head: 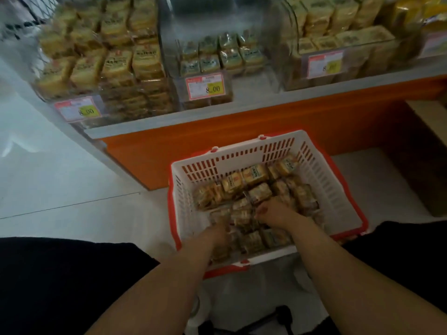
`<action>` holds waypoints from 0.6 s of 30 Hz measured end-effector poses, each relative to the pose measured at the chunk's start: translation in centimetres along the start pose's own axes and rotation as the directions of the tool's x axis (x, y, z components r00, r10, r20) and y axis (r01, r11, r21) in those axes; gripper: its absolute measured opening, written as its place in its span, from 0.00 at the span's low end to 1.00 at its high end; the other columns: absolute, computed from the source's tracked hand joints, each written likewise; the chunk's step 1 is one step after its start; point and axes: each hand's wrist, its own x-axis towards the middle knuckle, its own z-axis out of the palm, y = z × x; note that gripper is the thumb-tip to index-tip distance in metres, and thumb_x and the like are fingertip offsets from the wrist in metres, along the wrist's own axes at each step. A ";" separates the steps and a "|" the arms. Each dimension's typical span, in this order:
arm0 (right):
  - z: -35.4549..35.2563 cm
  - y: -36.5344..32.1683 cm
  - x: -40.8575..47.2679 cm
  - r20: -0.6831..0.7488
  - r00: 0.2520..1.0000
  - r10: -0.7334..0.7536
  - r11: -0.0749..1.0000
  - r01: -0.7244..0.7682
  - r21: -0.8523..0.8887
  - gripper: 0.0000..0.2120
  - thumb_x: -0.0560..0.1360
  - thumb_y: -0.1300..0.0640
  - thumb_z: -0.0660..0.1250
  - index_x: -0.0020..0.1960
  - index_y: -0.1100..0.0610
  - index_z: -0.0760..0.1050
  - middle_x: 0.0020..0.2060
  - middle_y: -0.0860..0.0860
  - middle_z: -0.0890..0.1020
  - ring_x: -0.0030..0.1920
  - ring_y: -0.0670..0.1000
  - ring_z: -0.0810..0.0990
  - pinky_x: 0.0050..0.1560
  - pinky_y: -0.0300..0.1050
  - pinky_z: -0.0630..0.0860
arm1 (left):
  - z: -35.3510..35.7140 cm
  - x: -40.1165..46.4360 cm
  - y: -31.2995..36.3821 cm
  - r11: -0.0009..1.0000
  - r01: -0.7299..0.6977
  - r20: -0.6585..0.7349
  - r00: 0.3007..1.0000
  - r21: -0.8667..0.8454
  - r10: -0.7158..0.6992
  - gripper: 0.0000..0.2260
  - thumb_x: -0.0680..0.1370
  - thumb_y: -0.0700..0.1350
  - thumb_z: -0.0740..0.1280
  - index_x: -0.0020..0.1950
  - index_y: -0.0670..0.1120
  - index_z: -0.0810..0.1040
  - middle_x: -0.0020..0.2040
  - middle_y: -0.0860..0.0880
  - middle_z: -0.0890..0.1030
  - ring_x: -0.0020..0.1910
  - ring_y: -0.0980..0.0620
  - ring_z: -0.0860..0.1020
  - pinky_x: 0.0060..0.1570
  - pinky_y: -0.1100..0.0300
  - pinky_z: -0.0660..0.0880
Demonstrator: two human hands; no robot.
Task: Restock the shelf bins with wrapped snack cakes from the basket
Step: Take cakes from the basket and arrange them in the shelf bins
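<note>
A white basket [321, 175] with a red rim stands on the floor in front of me, filled with several wrapped snack cakes [256, 175]. Both my hands reach down into it. My left hand [219, 234] is blurred among the cakes at the near left, and its fingers are hidden by them. My right hand [274, 211] sits in the middle of the pile with its fingers curled down onto a cake. Above, three clear shelf bins hold stacked cakes: a left bin [101, 68], a middle bin [217, 59] that is only partly filled, and a right bin [338, 47].
Price tags [205, 87] reading 8.00 hang on the bin fronts. An orange shelf base [242, 131] runs under the bins. A brown cardboard box [430, 151] stands at the right. Pale floor tiles [60, 180] spread to the left. My dark-clothed knees flank the basket.
</note>
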 end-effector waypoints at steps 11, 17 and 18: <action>0.7 2.4 2.5 -0.016 1.000 0.010 0.990 -0.008 0.140 0.10 0.78 0.58 0.63 0.38 0.59 0.74 0.38 0.55 0.76 0.44 0.53 0.76 0.48 0.44 0.70 | 2.1 3.3 -2.7 0.905 0.045 0.077 0.993 0.422 -0.086 0.21 0.81 0.44 0.62 0.73 0.41 0.67 0.67 0.39 0.69 0.65 0.39 0.70 0.62 0.49 0.70; 1.0 2.1 2.4 -0.017 1.000 0.024 0.988 -0.022 0.151 0.14 0.79 0.58 0.62 0.35 0.56 0.71 0.35 0.52 0.75 0.42 0.50 0.75 0.45 0.43 0.71 | 0.4 2.7 -2.8 0.966 0.030 0.002 1.000 0.257 -0.031 0.14 0.77 0.40 0.68 0.63 0.44 0.79 0.60 0.43 0.78 0.57 0.44 0.78 0.54 0.54 0.77; 0.9 2.1 2.3 -0.019 0.999 0.031 0.988 -0.028 0.154 0.14 0.79 0.57 0.63 0.35 0.55 0.72 0.36 0.52 0.75 0.44 0.52 0.77 0.48 0.44 0.72 | -0.2 2.6 -2.6 0.991 0.016 -0.055 0.998 0.136 -0.009 0.13 0.77 0.39 0.67 0.62 0.44 0.80 0.59 0.44 0.80 0.55 0.45 0.79 0.53 0.55 0.77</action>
